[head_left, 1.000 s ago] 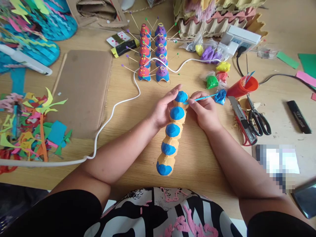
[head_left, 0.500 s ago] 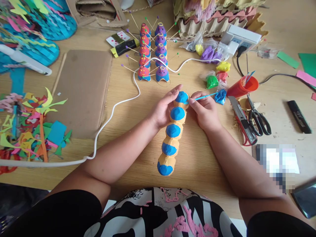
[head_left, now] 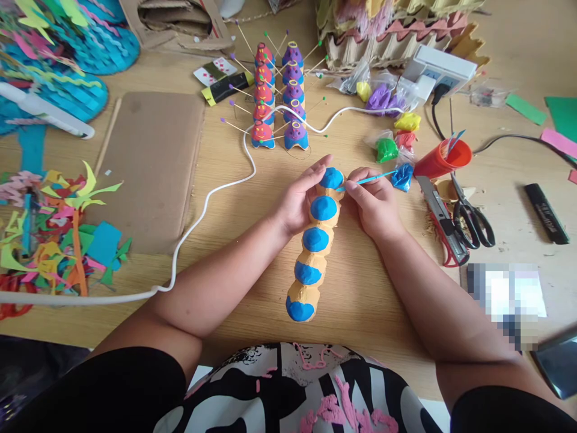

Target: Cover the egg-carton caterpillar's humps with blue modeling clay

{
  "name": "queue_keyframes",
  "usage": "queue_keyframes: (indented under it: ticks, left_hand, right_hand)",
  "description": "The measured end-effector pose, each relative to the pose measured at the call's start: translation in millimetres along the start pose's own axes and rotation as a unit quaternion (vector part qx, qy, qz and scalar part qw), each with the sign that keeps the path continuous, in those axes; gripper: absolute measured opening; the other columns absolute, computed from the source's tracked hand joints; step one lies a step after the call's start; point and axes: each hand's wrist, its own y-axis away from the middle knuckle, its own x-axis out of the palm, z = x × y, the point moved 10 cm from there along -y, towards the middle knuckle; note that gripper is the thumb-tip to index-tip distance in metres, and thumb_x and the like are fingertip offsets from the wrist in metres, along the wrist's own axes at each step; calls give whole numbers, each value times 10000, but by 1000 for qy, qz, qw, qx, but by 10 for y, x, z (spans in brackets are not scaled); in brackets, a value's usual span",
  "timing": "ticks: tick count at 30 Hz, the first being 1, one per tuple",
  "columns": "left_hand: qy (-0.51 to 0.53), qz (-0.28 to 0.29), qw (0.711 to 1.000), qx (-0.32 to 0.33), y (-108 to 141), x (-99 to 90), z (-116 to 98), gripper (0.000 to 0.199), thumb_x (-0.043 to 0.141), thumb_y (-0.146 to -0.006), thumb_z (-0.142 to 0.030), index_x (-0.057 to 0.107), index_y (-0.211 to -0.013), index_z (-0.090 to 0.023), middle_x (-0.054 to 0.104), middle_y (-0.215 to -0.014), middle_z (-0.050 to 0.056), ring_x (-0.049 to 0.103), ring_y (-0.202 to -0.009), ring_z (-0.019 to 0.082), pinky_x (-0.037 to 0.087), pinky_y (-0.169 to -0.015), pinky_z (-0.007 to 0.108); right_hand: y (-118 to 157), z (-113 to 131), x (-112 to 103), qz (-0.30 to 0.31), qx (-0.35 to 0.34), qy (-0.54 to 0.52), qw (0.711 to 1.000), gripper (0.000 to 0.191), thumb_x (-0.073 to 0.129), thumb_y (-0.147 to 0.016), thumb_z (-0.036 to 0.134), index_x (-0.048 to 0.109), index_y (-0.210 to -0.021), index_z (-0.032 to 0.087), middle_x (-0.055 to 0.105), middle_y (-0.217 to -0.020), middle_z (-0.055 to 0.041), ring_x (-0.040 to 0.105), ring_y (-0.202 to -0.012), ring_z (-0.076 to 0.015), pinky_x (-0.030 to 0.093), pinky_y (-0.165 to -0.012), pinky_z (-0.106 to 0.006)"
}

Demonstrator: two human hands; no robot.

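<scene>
A strip of egg carton cups (head_left: 318, 253), tan with blue clay caps on its humps, extends from between my hands toward my body. My left hand (head_left: 297, 201) grips its far end from the left, thumb beside the topmost blue cap (head_left: 332, 178). In my right hand (head_left: 375, 201), thumb and fingers pinch a thin blue stick (head_left: 376, 177). The stick's left tip meets the strip just below the topmost cap. Its other end points toward a small bag of blue clay (head_left: 402, 177).
Two finished-looking rows, a red-faced strip (head_left: 264, 93) and a purple-faced strip (head_left: 294, 93), stand ahead with pins sticking out. A white cable (head_left: 211, 192) crosses the table. At right are an orange cup (head_left: 435, 161), a box cutter (head_left: 444, 219) and scissors (head_left: 471, 219); paper scraps (head_left: 58, 228) lie left.
The stick's tip has shifted slightly down and left along the topmost cap's lower edge. The strip's near end has swung slightly left; my left hand keeps its hold.
</scene>
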Motion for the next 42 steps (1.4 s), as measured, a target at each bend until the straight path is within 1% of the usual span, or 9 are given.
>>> queue_keyframes:
  ticks: [4,9,14,20,25,30,36,38,42]
  left_hand:
    - [8,-2,1000,-2,20,7,0,482,635,-1088,-339,637,-1570,-335,821,-1001,-29,834,-1108,176,601,-1173,353]
    - [22,-7,1000,-6,20,0,14,495,637,-1092,-354,618,-1586,-343,818,-1037,-27,824,-1198,191,587,-1198,364]
    - [-1,17,1000,5,-12,-2,-2,422,645,-1088,-334,681,-1508,-330,786,-915,-34,833,-1117,179,617,-1101,321]
    - [-15,16,1000,5,-25,-19,-5,445,651,-1089,-357,668,-1533,-330,799,-924,-27,832,-1063,171,618,-1015,281]
    - [-18,13,1000,0,-14,-15,-1,439,632,-1102,-368,670,-1538,-339,806,-908,-28,827,-979,158,613,-903,246]
    - [-20,22,1000,-1,-12,3,2,458,621,-1104,-354,649,-1561,-344,804,-883,-49,807,-867,128,606,-838,228]
    - [-32,23,999,-8,3,12,25,474,606,-1105,-383,633,-1578,-362,826,-944,-35,835,-1031,165,631,-930,257]
    - [-36,29,999,-13,22,33,32,446,605,-1102,-366,660,-1545,-357,819,-914,-37,831,-945,153,628,-849,241]
    - [-35,43,998,-16,62,91,32,351,618,-1091,-314,726,-1424,-329,795,-854,-62,755,-707,92,563,-657,196]
  right_hand:
    - [3,6,4,0,-3,-12,1000,552,972,-756,702,659,-764,248,596,-745,31,502,-717,-139,417,-661,-289]
    - [8,14,12,-2,5,36,999,573,934,-770,756,656,-807,256,590,-753,28,492,-697,-139,408,-625,-290]
    - [4,37,17,-1,-7,25,1000,583,934,-772,755,636,-796,254,572,-748,30,482,-688,-135,406,-622,-292]
    - [3,30,31,2,-3,31,1000,597,923,-765,780,639,-828,259,574,-757,33,490,-685,-135,419,-621,-293]
    - [7,20,24,-3,5,22,1000,581,948,-761,744,643,-870,262,597,-793,31,521,-719,-137,452,-654,-286]
    - [0,4,11,-4,-1,-24,1000,575,977,-745,705,632,-850,257,573,-781,39,468,-689,-126,396,-620,-274]
    - [10,-9,30,-5,3,-8,1000,570,967,-759,707,625,-866,264,565,-792,39,484,-703,-135,425,-642,-282]
    - [12,-23,29,-4,1,-7,1000,562,958,-769,709,629,-876,267,552,-788,43,473,-697,-134,429,-652,-285]
    - [11,-53,2,-7,-6,-11,1000,545,967,-767,693,637,-900,279,549,-826,38,488,-738,-142,448,-695,-292]
